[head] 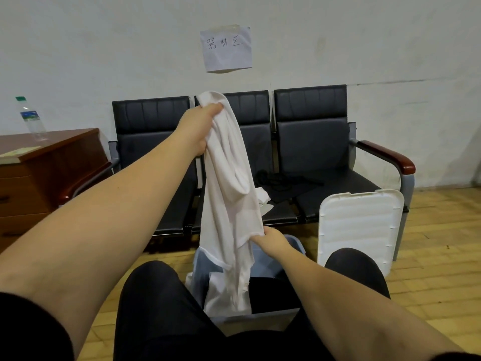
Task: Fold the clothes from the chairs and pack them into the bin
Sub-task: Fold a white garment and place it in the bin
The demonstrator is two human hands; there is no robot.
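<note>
Bottom of frame: the person's dark-trousered knees (161, 308) flank a pale blue bin (294, 243) standing on the wooden floor (429, 282) at lower centre; inside the bin lie a white folded item (218, 295) on the left side and a black item (270, 293) on the right side.

Centre: a white garment (229, 199) hangs lengthwise from the middle of the frame down into the mouth of the bin, its lower end touching the white item there; the right hand (273, 239), just above the bin's far rim, has its fingers curled round the garment's hem edge; the left hand (200, 128), raised at centre, has its fingers clenched on the garment's bunched top.

Right of centre: a white ribbed bin lid (359, 230) stands on edge, leaning against the chairs.

Beyond: a row of three black padded chairs (309, 142) against the wall; a black cord-like item (283, 183) and a white cloth (264, 199) lie on the seats behind the garment; their exact form cannot be told.

Left edge: a brown wooden desk (52, 157) bearing a clear water bottle (32, 118) with a green cap and a flat book or pad (18, 153).

Far, upper centre: a paper sign (226, 49) with handwritten characters, fixed to the pale wall (104, 48).
</note>
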